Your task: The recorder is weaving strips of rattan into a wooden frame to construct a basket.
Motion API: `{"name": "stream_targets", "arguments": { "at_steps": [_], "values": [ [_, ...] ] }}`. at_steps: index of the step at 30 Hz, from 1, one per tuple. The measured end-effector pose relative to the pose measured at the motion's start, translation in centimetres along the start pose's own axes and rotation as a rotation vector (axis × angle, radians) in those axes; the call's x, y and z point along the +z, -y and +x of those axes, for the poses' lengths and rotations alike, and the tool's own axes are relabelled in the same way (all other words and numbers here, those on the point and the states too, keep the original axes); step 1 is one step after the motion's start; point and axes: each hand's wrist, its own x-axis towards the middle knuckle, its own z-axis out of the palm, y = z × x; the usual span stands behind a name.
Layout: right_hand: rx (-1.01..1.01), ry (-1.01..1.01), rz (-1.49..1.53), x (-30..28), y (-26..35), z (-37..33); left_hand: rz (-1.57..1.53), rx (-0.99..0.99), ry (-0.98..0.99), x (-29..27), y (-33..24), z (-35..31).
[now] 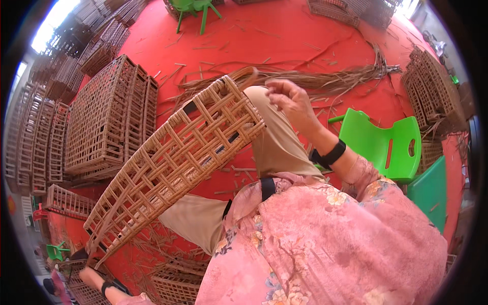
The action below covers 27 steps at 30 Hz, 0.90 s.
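A long woven wicker basket point(178, 152) lies tilted across my lap, its open lattice side facing up. Its near-left end reaches down to my left hand point(91, 276), which is at that corner with its fingers mostly hidden. A loose brown strip point(249, 75) curves out from the basket's far-right end. Just right of that end, my right hand point(292, 99) is raised above my knee, apart from the basket. Its fingers are curled in toward the thumb, and whatever may be between them is too small to make out.
Stacked wicker baskets point(99, 117) stand at the left, with more baskets point(432, 86) at the far right. A green plastic chair point(378, 145) is beside my right arm. A bundle of long strips point(345, 81) lies on the red floor point(284, 35) amid scattered offcuts.
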Motion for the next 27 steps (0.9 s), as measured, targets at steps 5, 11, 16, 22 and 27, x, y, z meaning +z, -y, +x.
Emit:
{"name": "stream_targets", "arguments": {
  "at_steps": [5,11,16,22,27],
  "values": [
    [-0.273,0.092,0.023,1.2,1.5,2.6,0.176,-0.529,0.01,3.2,6.9,3.6],
    [-0.474,0.223,-0.116,2.5,1.2,5.3,-0.02,0.236,-0.485,-8.6,-8.5,-5.2],
    [-0.469,0.276,-0.211,3.2,1.9,5.9,-1.149,0.748,0.069,-16.0,-26.0,-23.3],
    [-0.367,0.34,-0.127,2.4,1.5,5.4,-1.108,0.861,0.155,-16.8,-30.5,-29.1],
    [-0.28,0.314,0.018,3.2,1.0,5.0,-1.068,0.768,0.17,-16.0,-27.8,-27.5]
  ]
}}
